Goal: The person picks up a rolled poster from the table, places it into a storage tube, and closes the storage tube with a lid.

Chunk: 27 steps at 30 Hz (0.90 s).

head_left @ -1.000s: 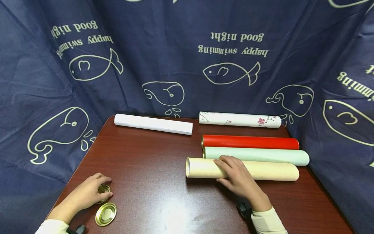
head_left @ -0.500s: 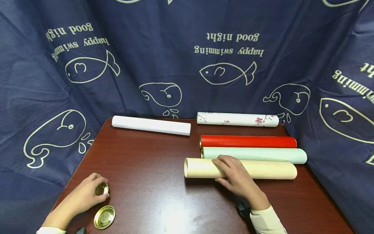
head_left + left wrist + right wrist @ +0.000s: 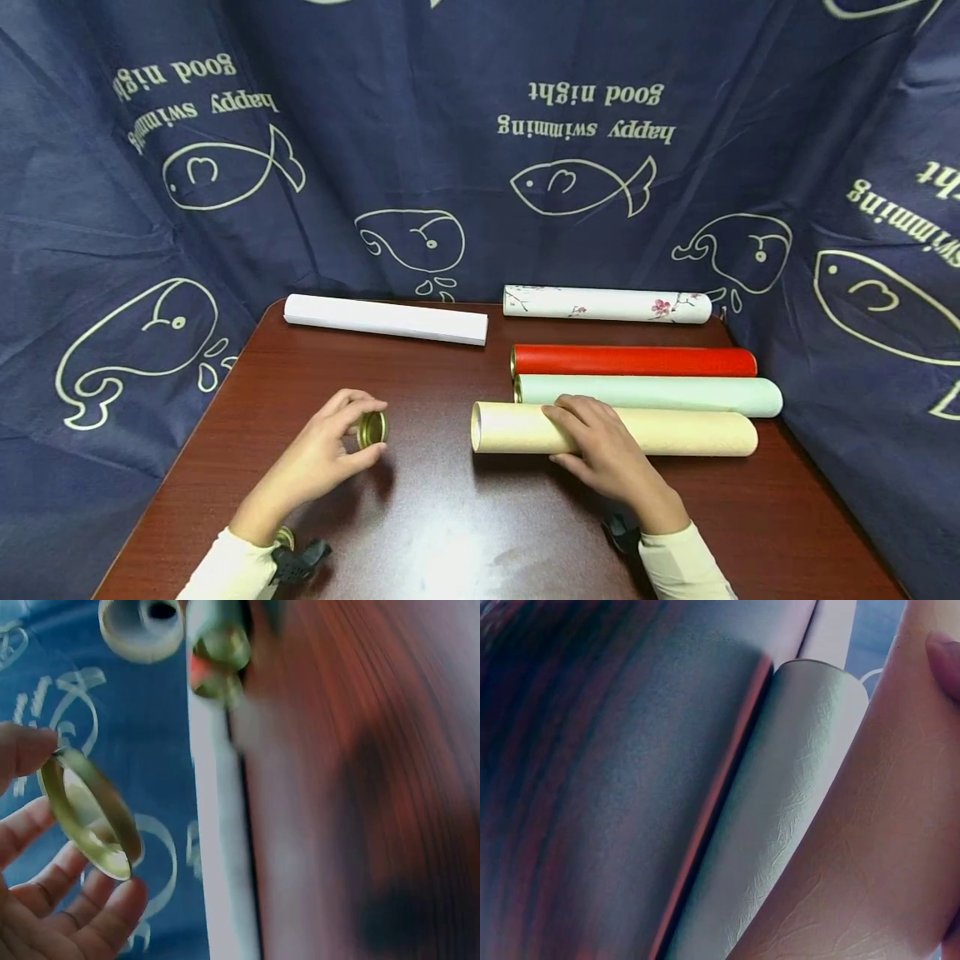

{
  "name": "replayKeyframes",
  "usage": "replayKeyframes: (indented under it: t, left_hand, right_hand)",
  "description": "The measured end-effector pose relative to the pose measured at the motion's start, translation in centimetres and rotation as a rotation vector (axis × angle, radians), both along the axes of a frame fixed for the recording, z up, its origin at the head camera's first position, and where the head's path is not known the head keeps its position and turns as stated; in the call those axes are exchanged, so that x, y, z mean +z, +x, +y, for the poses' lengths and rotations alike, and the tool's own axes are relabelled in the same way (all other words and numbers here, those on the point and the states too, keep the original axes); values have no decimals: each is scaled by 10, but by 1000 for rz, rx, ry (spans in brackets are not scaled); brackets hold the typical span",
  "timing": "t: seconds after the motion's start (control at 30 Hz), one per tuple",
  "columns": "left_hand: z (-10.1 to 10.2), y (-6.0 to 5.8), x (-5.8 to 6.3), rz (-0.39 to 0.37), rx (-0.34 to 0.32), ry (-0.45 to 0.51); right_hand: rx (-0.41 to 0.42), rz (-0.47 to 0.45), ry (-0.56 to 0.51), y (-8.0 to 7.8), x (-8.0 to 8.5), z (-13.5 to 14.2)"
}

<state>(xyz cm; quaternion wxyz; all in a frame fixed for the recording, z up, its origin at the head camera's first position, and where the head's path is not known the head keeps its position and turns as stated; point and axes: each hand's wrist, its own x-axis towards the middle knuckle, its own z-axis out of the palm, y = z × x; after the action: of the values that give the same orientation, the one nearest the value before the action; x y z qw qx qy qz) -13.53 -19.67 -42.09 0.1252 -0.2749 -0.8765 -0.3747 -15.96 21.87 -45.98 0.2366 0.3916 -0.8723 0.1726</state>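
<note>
Raised over the table's left half, my left hand (image 3: 315, 458) pinches a gold metal lid (image 3: 372, 429) by its edge between thumb and fingers. The left wrist view shows the lid (image 3: 105, 806) tilted, its hollow side partly visible. Behind my left wrist, a second gold lid (image 3: 284, 537) is mostly hidden. My right hand (image 3: 600, 454) grips a cream cardboard tube (image 3: 690, 432) from above near its middle. The tube's left end is uncovered and faces the left hand, with a gap between it and the lid. In the right wrist view the cream tube (image 3: 870, 847) fills the right side.
Just behind the cream tube lie a mint green tube (image 3: 645, 393) and a red tube (image 3: 637, 361). A floral white tube (image 3: 607, 303) and a white paper roll (image 3: 386, 318) lie along the back of the brown table (image 3: 420, 375). A blue printed curtain (image 3: 420, 125) surrounds it.
My left hand has picked up one gold lid from the table's left side and carried it right and forward toward the cream tube. The right hand has kept its grip on the tube.
</note>
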Motion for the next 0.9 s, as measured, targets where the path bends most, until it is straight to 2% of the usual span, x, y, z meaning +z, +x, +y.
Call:
replayKeyframes:
  t: [0.07, 0.17, 0.33, 0.53, 0.73, 0.77, 0.9]
  left_hand:
    - [21, -6, -1, -57, -48, 77]
    - [49, -13, -4, -102, -97, 144]
    - [85, -15, -10, -152, -153, 181]
    - [101, -11, -13, -191, -177, 283]
    - [112, -14, -22, -217, -211, 393]
    - [114, -14, -22, -223, -215, 408]
    - [120, -5, -4, -225, -229, 457]
  right_hand:
    - [3, 2, -2, -1, 1, -1]
    - [5, 1, -1, -2, 3, -1]
    - [1, 4, -17, 0, 4, 1]
    - [10, 21, -32, 4, 3, 3]
    - [8, 19, -42, 6, 4, 5]
    - [8, 16, -43, 6, 4, 5]
    - [1, -8, -34, 7, 6, 5]
